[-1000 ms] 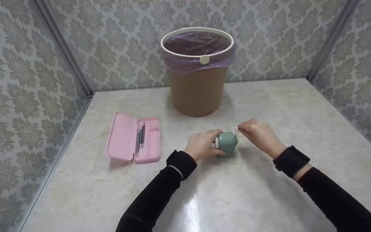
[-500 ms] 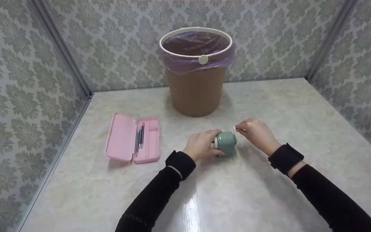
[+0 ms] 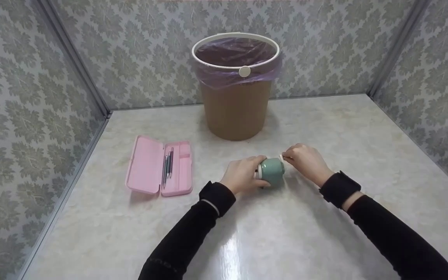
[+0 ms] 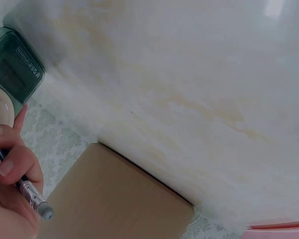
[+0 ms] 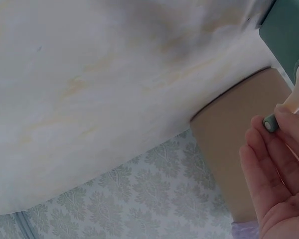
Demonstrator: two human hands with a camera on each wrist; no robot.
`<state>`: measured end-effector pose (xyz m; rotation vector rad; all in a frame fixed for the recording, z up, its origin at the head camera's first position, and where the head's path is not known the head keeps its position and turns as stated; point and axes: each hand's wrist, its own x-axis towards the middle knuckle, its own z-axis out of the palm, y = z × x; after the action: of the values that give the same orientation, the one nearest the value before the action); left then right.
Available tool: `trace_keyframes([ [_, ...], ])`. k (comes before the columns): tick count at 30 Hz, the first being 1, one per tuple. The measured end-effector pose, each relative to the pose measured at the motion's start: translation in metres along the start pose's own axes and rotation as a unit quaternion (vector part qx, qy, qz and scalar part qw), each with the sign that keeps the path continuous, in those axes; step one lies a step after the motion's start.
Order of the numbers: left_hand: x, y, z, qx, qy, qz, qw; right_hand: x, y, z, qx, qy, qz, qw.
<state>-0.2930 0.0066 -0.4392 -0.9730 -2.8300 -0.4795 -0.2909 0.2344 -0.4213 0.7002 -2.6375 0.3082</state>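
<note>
A small green pencil sharpener (image 3: 272, 171) stands on the marble table (image 3: 286, 241) in front of the bin. My left hand (image 3: 244, 175) is at its left end and pinches a dark pencil (image 4: 32, 199) that points into the sharpener's (image 4: 12, 69) white front. My right hand (image 3: 293, 157) is at the right end, its fingertips (image 5: 269, 149) curled round the knob (image 5: 270, 123) of the cream crank handle (image 5: 296, 97). In the head view the pencil is hidden by my left hand.
A brown waste bin (image 3: 235, 87) with a purple liner stands behind the sharpener by the back wall. An open pink pencil case (image 3: 146, 165) holding a few pens (image 3: 168, 163) lies to the left. Patterned walls enclose the table on three sides.
My right hand has shifted a little to the left and up with the crank handle. The left hand and the sharpener have hardly moved.
</note>
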Motion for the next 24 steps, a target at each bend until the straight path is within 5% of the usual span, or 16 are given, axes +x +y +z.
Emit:
trace_keyframes([
  [16,-0.001,0.003,-0.001,0.000,-0.001,-0.001,1.0000,-0.008,0.000,0.014,-0.022,-0.043,0.002,0.9988],
  [24,-0.001,0.003,0.000,0.001,0.003,-0.007,1.0000,-0.025,-0.001,0.019,0.012,-0.073,0.019,0.9971],
])
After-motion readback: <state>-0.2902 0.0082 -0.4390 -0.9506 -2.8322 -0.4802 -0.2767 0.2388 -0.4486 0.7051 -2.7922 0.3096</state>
